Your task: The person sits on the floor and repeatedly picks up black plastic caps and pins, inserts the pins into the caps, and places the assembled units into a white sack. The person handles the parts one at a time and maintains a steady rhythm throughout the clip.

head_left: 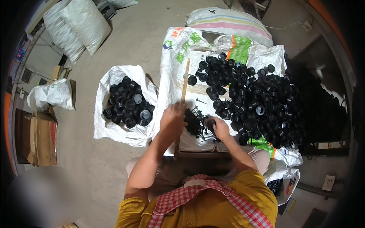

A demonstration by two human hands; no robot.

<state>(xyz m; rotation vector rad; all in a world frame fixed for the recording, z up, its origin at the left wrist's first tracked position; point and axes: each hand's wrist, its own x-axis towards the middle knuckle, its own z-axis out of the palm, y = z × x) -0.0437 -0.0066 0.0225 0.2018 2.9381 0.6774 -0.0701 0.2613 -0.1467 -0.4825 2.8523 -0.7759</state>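
Note:
My left hand [173, 118] is at the left edge of the table, over a wooden stick and beside a pile of thin black plastic pieces [194, 122]. Its fingers are curled; what they hold, if anything, is hidden. At the right side of that pile, my right hand [222, 129] grips a round black plastic cap [210, 123] between thumb and fingers. A large heap of similar black caps [247, 95] spreads over the right of the table, some with thin stems poking out. The wooden stick [185, 83] lies lengthwise along the table's left side.
Left of the table stands an open white sack [104, 129] holding black caps. White woven sheeting [169, 76] covers the tabletop. A striped full sack [228, 24] lies beyond it. Farther left are stuffed white sacks [81, 28] and a cardboard box [45, 138]. Another bag [291, 182] sits near right.

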